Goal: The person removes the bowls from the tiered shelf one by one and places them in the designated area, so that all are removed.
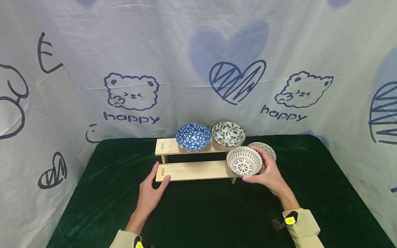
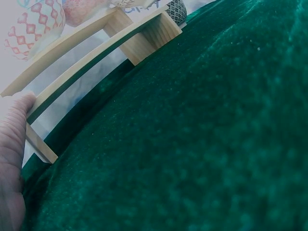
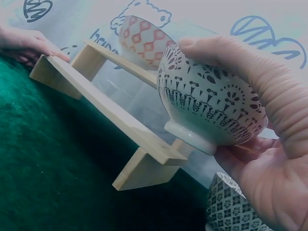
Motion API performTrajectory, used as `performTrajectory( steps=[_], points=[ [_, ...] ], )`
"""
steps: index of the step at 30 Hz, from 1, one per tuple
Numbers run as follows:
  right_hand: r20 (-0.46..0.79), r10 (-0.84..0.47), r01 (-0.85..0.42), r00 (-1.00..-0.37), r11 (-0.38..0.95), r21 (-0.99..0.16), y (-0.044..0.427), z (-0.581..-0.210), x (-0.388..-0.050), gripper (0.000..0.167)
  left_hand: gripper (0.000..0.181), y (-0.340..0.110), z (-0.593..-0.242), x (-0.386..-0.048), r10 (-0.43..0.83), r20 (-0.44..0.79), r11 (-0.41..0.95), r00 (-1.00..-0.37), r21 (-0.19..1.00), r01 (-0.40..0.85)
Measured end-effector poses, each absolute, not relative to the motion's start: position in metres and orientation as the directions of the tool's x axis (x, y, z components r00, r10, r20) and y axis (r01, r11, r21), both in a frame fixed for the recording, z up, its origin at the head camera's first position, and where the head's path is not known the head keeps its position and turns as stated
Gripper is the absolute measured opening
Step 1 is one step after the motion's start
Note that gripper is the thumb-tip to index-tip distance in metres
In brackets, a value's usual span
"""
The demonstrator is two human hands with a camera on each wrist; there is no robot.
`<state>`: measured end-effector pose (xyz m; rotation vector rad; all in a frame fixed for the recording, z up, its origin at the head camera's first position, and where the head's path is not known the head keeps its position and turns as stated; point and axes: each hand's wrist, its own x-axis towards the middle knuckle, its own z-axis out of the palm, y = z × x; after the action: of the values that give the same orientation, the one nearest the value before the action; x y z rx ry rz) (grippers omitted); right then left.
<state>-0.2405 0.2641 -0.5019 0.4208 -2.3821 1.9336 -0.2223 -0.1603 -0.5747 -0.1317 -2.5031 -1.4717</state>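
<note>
My right hand holds a white bowl with a dark pattern, thumb at the near side and fingers around its right. It hangs by the right end of the lower plank of a two-step wooden stand. My left hand grips that plank's left end, thumb on the front edge. On the upper plank stand a bowl blue inside and a leaf-patterned bowl. In the right wrist view the held bowl's white foot shows above the stand.
Another dark-patterned bowl stands on the green cloth right of the stand, partly hidden by my right hand. A pale printed curtain hangs behind and at both sides. Green cloth extends in front of the stand.
</note>
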Motion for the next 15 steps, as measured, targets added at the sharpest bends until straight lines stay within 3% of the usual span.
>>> performTrajectory(
  steps=[15],
  points=[
    [0.244,-0.115,-0.264,-0.963,0.211,-0.941,0.286,-0.5,-0.244,0.104,0.079,-0.16,-0.575,-0.222,-0.039,0.242,0.493,-0.97,0.849,0.192]
  ],
)
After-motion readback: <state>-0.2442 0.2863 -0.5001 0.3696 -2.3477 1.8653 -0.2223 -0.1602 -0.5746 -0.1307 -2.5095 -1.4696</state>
